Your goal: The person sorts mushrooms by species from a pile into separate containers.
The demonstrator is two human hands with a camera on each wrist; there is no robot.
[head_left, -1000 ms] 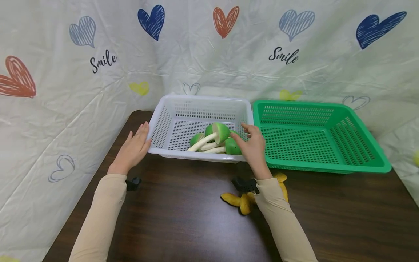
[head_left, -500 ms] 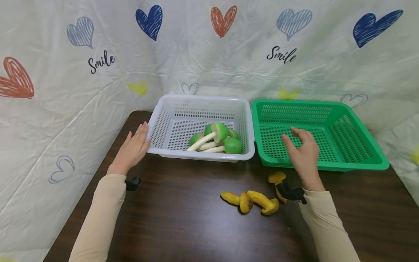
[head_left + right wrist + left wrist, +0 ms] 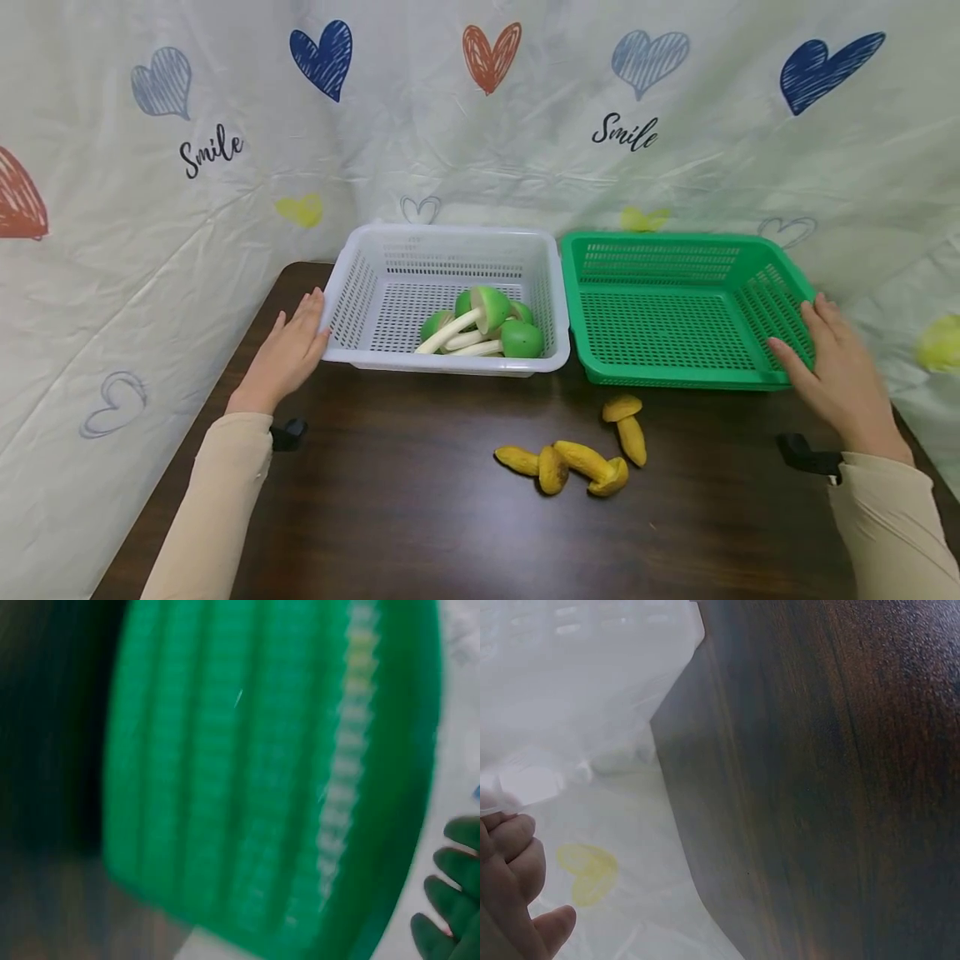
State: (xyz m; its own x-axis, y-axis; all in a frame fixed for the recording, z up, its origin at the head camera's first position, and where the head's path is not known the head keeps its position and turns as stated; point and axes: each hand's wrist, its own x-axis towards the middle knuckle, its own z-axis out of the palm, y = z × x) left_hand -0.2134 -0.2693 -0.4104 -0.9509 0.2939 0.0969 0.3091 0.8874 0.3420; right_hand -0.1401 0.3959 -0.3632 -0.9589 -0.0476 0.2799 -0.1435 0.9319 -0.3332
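Note:
With fingers extended, my left hand [image 3: 279, 357] rests against the left side of the white basket [image 3: 450, 363]. In the left wrist view, part of that hand [image 3: 514, 889] shows beside the pale basket wall. Several toy mushrooms with green caps [image 3: 491, 310] and white stems lie piled toward that basket's right. My right hand [image 3: 843, 379], fingers spread and holding nothing, is at the right end of the green basket [image 3: 682, 377]; whether it touches the rim I cannot tell. In the blurred right wrist view its fingers [image 3: 454, 889] show beside the green wall.
On the dark wooden table [image 3: 390, 492], several yellow mushrooms lie in front of the baskets: one single mushroom [image 3: 630, 433] and a touching group [image 3: 552, 471]. The two baskets stand side by side. Behind them hangs a white cloth [image 3: 420, 100] printed with hearts.
My right hand has moved right, from the mushrooms in the white basket across the green basket to its right end. The left hand stays on the white basket. The head view has shifted slightly.

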